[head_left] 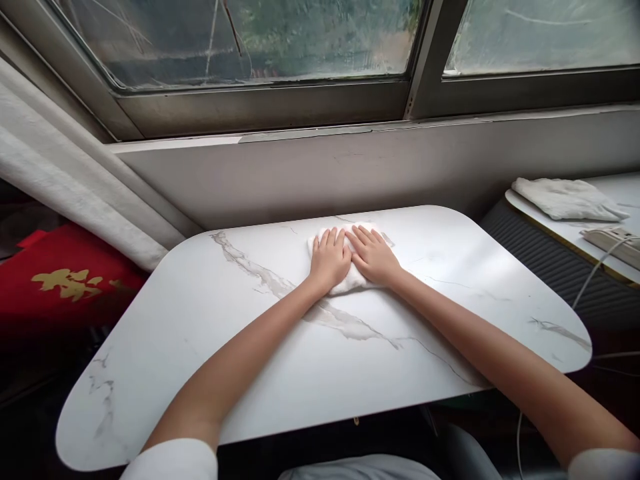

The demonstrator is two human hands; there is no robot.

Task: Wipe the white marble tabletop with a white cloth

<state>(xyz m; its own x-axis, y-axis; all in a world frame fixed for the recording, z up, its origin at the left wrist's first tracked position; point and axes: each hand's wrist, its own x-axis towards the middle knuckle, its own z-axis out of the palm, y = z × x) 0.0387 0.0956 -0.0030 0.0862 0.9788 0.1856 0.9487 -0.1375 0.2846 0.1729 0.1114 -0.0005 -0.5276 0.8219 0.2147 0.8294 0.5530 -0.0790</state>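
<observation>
A folded white cloth lies on the white marble-patterned table, near its far edge. My left hand rests flat on the cloth's left part, fingers stretched out and pointing away from me. On its right part lies my right hand, palm down with the fingers extended. The two hands are side by side, close together at the thumbs. Both palms press on the cloth from above, and neither hand grips it. Part of the cloth is hidden beneath them.
Behind the table stand a low wall and a window frame. A pale curtain hangs at left, near red fabric with gold lettering. At right, another table holds a white cloth and a power strip with a cable.
</observation>
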